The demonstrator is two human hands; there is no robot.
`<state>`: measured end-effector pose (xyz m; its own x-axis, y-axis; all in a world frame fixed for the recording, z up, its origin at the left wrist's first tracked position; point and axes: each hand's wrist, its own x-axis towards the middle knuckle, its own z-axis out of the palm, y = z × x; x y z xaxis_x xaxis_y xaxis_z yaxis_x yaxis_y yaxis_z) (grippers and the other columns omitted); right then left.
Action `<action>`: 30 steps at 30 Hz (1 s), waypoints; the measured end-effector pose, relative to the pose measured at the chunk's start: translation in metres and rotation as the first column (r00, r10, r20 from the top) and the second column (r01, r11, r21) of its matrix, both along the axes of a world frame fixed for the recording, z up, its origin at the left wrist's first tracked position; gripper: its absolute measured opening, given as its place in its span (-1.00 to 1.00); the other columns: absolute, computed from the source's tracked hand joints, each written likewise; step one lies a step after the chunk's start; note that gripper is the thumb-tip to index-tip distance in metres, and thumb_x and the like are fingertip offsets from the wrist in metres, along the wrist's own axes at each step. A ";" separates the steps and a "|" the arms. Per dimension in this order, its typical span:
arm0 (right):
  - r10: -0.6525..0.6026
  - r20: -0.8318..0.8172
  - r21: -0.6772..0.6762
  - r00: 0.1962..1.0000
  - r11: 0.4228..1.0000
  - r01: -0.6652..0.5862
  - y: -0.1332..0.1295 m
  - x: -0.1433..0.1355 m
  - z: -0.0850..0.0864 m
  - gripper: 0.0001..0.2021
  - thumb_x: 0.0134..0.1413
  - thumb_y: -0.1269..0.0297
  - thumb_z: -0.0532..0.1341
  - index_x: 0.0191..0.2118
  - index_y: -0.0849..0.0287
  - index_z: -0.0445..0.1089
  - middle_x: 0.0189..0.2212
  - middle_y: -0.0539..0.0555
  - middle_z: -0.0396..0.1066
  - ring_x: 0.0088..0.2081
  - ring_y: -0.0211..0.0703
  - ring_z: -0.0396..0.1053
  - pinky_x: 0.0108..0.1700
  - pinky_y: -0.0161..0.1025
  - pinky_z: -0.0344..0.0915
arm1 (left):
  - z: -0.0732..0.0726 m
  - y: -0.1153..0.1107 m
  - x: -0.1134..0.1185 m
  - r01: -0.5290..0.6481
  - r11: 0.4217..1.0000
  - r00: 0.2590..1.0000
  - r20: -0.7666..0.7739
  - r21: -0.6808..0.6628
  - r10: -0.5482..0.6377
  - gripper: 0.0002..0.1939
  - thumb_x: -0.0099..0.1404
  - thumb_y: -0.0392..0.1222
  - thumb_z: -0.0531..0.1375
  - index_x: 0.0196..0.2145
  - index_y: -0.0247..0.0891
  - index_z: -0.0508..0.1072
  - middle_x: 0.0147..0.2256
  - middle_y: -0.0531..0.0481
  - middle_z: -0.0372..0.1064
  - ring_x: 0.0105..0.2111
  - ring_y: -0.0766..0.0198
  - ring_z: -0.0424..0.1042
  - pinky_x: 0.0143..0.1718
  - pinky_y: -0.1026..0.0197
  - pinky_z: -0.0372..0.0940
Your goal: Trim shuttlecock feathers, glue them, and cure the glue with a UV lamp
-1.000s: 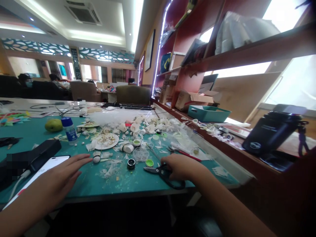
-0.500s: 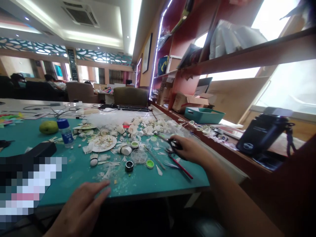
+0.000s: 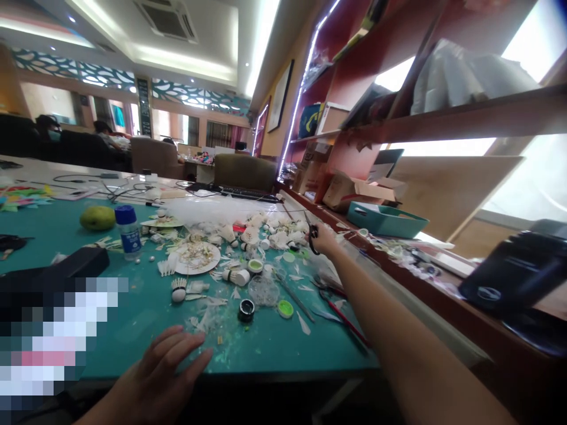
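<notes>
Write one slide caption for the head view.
Right hand holds scissors near scattered shuttlecocks; left hand at the near edge of the green table.

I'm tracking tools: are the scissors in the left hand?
No, the right hand holds the scissors, with the left hand well apart from them.

Ceiling strip (image 3: 264,47) and right-hand window (image 3: 544,168) glare white; right edge stretched, soft; below the table (image 3: 270,348), dark; lower left pixelated.

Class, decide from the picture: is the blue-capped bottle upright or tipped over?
Upright: the bottle has its blue cap on top, its base on the green tabletop.
</notes>
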<state>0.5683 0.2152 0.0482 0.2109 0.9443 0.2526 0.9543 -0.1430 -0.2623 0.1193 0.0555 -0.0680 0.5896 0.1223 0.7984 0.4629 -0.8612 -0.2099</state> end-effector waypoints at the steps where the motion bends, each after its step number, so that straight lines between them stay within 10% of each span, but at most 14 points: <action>1: -0.034 -0.009 0.000 0.999 0.999 0.034 0.014 0.002 -0.001 -0.66 0.30 0.19 0.22 0.10 0.21 0.34 0.04 0.17 0.38 -0.03 -0.02 0.43 -0.03 0.02 0.43 | 0.002 0.000 0.000 -0.008 1.000 1.000 -0.028 0.023 0.009 -0.63 0.27 -0.47 0.06 -0.04 -0.27 0.50 -0.07 -0.16 0.41 0.02 0.13 0.36 0.31 0.11 0.07; 14: -0.113 -0.215 0.150 0.970 0.978 0.147 0.074 0.005 -0.007 -0.70 0.29 0.21 0.22 0.06 0.22 0.37 0.01 0.15 0.40 -0.05 -0.03 0.44 -0.05 0.00 0.44 | -0.015 0.006 0.001 -0.080 0.995 0.993 -0.084 0.064 0.085 -0.68 0.40 -0.39 0.09 0.04 -0.22 0.45 -0.05 -0.07 0.44 0.01 0.20 0.41 0.28 0.09 0.15; 24: 0.366 -0.439 0.494 0.820 0.861 -0.121 -0.042 -0.084 0.057 -0.68 0.15 0.10 0.33 -0.12 0.23 0.34 -0.27 0.05 0.46 -0.37 -0.22 0.45 -0.35 -0.24 0.44 | 0.008 -0.003 -0.003 0.105 0.971 0.994 0.019 -0.215 -0.104 -0.50 0.27 -0.60 0.03 0.09 -0.29 0.40 0.04 -0.21 0.39 0.09 0.11 0.36 0.15 0.14 0.30; 27: 0.535 -0.449 0.539 0.716 0.801 -0.260 -0.112 -0.138 0.052 -0.56 -0.13 0.05 0.47 -0.24 0.13 0.29 -0.34 0.00 0.47 -0.44 -0.25 0.42 -0.42 -0.30 0.41 | 0.030 -0.021 0.009 0.203 0.792 0.959 0.281 -0.576 -0.042 -0.59 0.39 -0.41 0.10 0.13 -0.12 0.33 0.10 -0.15 0.34 0.13 0.14 0.36 0.15 0.17 0.31; 30: 0.636 -0.455 0.546 0.623 0.752 -0.370 -0.179 -0.185 0.041 -0.58 -0.14 0.13 0.47 -0.26 0.09 0.25 -0.41 -0.05 0.48 -0.60 -0.34 0.31 -0.56 -0.36 0.31 | 0.067 -0.048 0.019 0.415 0.417 0.858 0.500 -0.809 0.116 -0.61 0.40 -0.10 0.18 0.16 -0.04 0.32 0.19 -0.11 0.27 0.10 0.07 0.37 0.07 0.12 0.36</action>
<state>0.3836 0.0361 0.0895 -0.0435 0.8009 0.5972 0.4667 0.5449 -0.6966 0.1380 0.0074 -0.0014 0.3151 0.8393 0.4431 0.1033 -0.4944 0.8631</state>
